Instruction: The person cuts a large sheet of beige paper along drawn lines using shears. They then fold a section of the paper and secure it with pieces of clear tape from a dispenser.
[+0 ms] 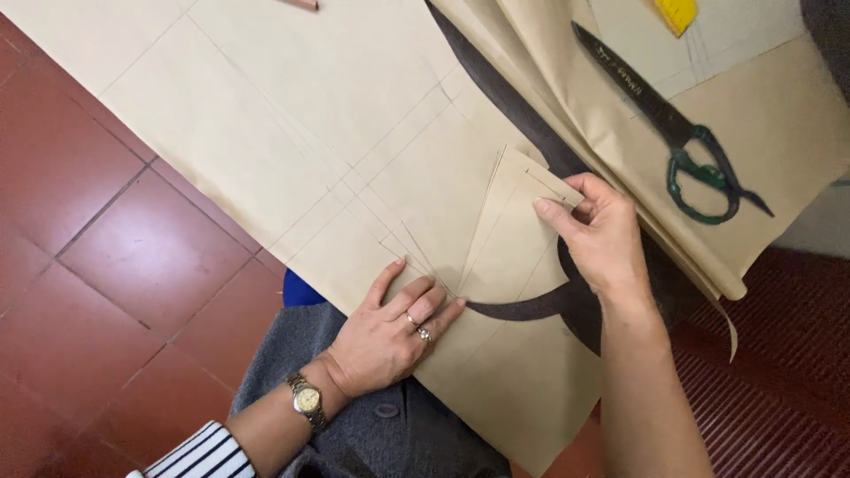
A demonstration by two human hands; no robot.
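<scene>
Left hand laid flat, open, on the pattern paper | right hand pinched on the folded flap, which is lifted from the sheet | scissors on paper beyond

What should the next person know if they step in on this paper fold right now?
Left hand: flat on the pattern paper, fingertips pressing at the narrow tip of the fold.
Right hand: pinching the wide top edge of the folded wedge.
Scissors: lying shut on the paper stack to the right, untouched. A pencil tip shows at the top edge; a yellow ruler at upper right.
Done: pencil lines are drawn, the wedge is folded over along them.
Left: the fold looks held by the hands alone; whether the crease is set cannot be told.
</scene>
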